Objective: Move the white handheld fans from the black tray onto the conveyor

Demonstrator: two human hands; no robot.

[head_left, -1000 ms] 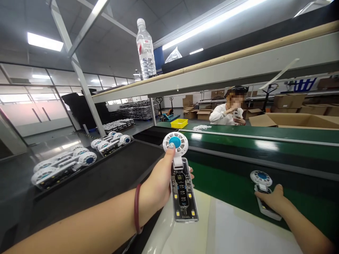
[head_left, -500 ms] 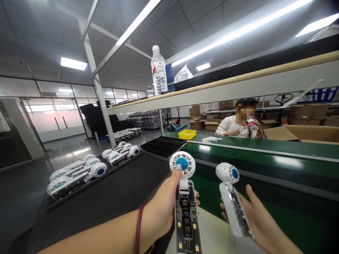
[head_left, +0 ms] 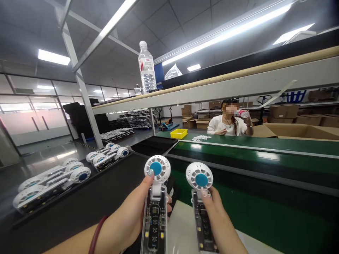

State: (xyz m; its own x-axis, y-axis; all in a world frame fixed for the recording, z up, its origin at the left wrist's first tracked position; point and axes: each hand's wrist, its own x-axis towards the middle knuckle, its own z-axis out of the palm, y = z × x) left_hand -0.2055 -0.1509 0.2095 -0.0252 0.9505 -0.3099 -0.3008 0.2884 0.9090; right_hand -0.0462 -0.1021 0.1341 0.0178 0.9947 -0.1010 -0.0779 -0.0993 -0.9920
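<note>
Step, apparently: side-by-side holding, one round-headed device grasped in left grip, second device grasped in right grip; for next move, support both firmly

Two held fans were nearer than one yellow bin, one in each of two hands, one standing bottle was above the bin's left, one co-worker to its right

The lower edge crops the device in the left hand.
</note>
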